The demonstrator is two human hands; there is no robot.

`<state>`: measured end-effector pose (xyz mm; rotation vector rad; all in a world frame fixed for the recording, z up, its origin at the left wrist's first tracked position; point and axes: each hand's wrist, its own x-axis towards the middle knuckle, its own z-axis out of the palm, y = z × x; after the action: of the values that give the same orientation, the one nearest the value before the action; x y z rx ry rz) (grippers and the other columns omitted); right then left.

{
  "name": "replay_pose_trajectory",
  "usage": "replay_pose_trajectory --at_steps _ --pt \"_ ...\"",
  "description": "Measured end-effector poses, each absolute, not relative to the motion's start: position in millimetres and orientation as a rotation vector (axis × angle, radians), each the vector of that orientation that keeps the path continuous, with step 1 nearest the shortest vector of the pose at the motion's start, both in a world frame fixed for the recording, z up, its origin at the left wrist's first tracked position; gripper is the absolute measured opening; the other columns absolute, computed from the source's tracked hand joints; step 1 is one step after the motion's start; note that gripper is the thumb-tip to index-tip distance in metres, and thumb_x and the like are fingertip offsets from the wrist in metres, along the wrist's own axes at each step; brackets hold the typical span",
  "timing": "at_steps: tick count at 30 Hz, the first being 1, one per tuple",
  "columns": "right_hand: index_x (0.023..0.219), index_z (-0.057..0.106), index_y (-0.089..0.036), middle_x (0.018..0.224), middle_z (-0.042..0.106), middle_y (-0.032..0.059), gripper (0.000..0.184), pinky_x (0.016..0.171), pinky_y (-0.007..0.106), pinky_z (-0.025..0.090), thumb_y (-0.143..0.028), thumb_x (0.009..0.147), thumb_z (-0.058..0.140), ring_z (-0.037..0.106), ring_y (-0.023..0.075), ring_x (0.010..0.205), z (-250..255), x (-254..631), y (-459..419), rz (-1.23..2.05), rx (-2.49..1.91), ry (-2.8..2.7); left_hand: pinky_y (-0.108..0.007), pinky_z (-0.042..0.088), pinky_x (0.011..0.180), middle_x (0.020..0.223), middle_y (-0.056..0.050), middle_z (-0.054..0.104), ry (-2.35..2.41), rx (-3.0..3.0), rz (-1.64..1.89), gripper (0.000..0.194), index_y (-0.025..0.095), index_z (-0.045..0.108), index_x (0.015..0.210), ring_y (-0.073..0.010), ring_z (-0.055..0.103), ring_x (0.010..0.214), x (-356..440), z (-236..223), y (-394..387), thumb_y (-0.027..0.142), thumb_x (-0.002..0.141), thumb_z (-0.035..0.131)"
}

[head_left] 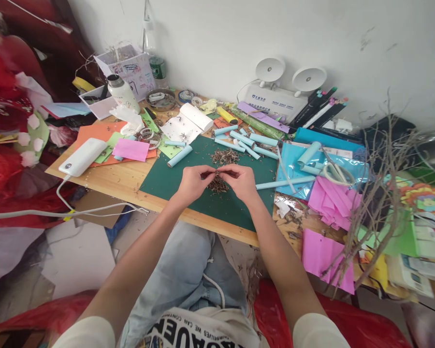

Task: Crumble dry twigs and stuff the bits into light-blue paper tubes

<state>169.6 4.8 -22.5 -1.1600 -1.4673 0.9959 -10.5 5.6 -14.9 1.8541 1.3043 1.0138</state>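
Observation:
My left hand [194, 184] and my right hand [241, 181] meet fingertip to fingertip above a green cutting mat [166, 179]. Both are closed in a pinch on a small piece of brown twig [217, 173], mostly hidden by the fingers. Directly below lies a pile of broken twig bits [219, 185], with a second pile [225, 156] just behind it. Rolled light-blue paper tubes [244, 141] are scattered along the back of the mat. A longer blue tube [286, 182] lies to the right of my right hand.
Scissors [337, 173] and pink crepe paper [329, 203] lie to the right, near tall bare branches [384, 193]. On the left are a white power bank [82, 157] with a cable, colored paper and a white bottle [123, 94]. A twin-lamp emergency light [275, 99] stands against the wall.

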Motion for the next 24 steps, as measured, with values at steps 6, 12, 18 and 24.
replay_pose_trajectory --at_steps 6,12,18,24 --pt "0.083 0.077 -0.021 0.078 0.076 0.0035 0.017 0.073 0.034 0.059 -0.033 0.070 0.079 0.072 0.0210 0.075 -26.1 174.3 8.3 1.035 -1.200 -1.338 -0.027 0.054 0.072 0.085 -0.004 0.078 1.313 1.895 0.980 0.018 0.019 0.077 0.090 -0.0172 0.069 0.075 -11.5 -10.4 4.9 0.024 0.084 0.061" --pt "0.084 0.076 -0.022 0.086 0.075 0.0040 0.019 0.072 0.034 0.059 -0.036 0.070 0.079 0.070 0.0192 0.075 -25.0 169.4 5.7 1.067 -1.156 -1.423 -0.028 0.056 0.075 0.099 -0.007 0.076 1.211 1.945 1.014 0.021 0.020 0.077 0.095 -0.0181 0.070 0.087 -12.8 -12.5 6.4 0.019 0.085 0.058" --pt "0.084 0.077 -0.022 0.080 0.074 0.0032 0.012 0.070 0.033 0.056 -0.031 0.075 0.075 0.068 0.0184 0.073 -23.3 170.8 5.2 1.016 -1.176 -1.449 -0.029 0.057 0.077 0.089 -0.005 0.077 1.247 1.811 1.006 0.017 0.020 0.076 0.095 -0.0176 0.071 0.081 -11.2 -17.1 6.7 0.021 0.083 0.063" --pt "0.088 0.079 -0.026 0.094 0.073 0.0043 0.012 0.074 0.033 0.055 -0.030 0.078 0.073 0.067 0.0184 0.082 -19.8 171.4 4.3 0.935 -1.101 -1.572 -0.029 0.057 0.075 0.088 -0.006 0.077 1.238 1.629 1.042 0.021 0.017 0.072 0.101 -0.0182 0.072 0.078 -7.8 -14.7 5.0 0.024 0.083 0.065"
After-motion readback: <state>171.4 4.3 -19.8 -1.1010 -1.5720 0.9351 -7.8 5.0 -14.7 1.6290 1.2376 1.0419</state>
